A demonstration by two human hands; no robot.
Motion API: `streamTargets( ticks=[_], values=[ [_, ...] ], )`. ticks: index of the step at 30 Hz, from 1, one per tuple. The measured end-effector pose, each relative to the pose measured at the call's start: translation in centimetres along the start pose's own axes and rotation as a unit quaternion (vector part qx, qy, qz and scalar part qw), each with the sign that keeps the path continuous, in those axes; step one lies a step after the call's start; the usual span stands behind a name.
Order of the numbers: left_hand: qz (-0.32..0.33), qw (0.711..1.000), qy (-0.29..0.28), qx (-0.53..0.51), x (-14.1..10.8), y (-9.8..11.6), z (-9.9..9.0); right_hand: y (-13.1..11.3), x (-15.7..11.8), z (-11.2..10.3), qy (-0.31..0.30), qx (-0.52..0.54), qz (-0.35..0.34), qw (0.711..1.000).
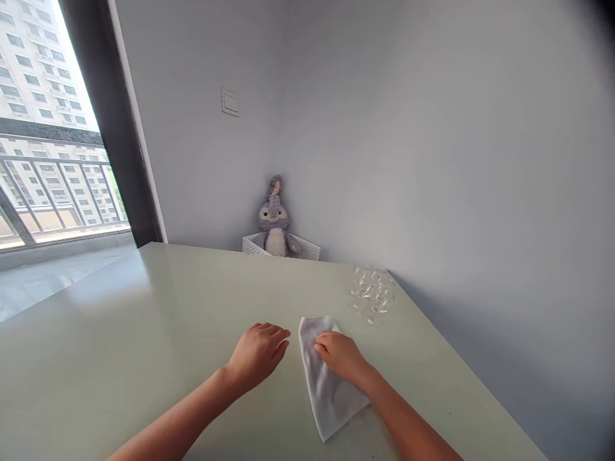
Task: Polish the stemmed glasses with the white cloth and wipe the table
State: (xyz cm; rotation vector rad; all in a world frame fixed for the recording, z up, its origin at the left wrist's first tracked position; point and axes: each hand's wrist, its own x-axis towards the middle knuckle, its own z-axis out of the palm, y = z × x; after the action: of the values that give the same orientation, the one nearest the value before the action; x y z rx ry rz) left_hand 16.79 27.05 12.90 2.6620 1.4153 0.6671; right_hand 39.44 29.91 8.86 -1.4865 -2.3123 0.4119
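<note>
A white cloth [331, 403] lies on the pale green tabletop [216, 288], to the right of the middle. My right hand [340, 353] rests on its upper part, fingers curled and closed on the fabric. Left of the cloth, my left hand [259, 351] is held apart from it, thumb and fingers spread a little with nothing between them. Beyond my right hand, several clear stemmed glasses [372, 288] stand close together near the table's right edge.
Behind the far table edge, a grey plush rabbit [273, 221] sits in a white perforated basket [307, 250]. Grey walls meet in the corner, with a light switch [230, 102] on the left one. A window with a railing is at the far left.
</note>
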Motion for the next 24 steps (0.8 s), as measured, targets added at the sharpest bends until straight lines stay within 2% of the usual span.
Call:
streamTargets(
  ticks=[2,4,7,9,11,15,19,24],
  values=[
    [-0.005,1.000,-0.006,-0.019,0.6,-1.7,1.2,1.5,-0.5,-0.7,0.037,0.077,0.052,0.995],
    [0.005,0.999,-0.006,-0.039,0.7,-3.0,2.6,3.4,-1.0,-1.2,0.126,0.168,0.112,0.971],
    [0.043,0.997,-0.011,-0.056,0.3,-3.6,4.2,7.0,-1.4,-1.9,0.307,0.261,0.232,0.886],
    [0.066,0.995,-0.027,-0.065,0.0,-3.4,4.6,9.5,-1.3,-2.3,0.375,0.287,0.301,0.829],
    [0.087,0.993,-0.047,-0.068,-0.1,-3.0,4.7,11.7,-1.0,-2.4,0.385,0.317,0.330,0.801],
    [0.129,0.985,-0.093,-0.066,0.0,-2.4,4.4,13.8,0.2,-2.0,0.364,0.366,0.318,0.795],
    [0.155,0.977,-0.126,-0.077,0.3,-2.5,4.0,13.9,1.0,-1.6,0.344,0.373,0.303,0.807],
    [0.178,0.969,-0.150,-0.084,0.3,-2.6,3.9,13.1,0.7,-1.5,0.320,0.369,0.288,0.824]
  ],
)
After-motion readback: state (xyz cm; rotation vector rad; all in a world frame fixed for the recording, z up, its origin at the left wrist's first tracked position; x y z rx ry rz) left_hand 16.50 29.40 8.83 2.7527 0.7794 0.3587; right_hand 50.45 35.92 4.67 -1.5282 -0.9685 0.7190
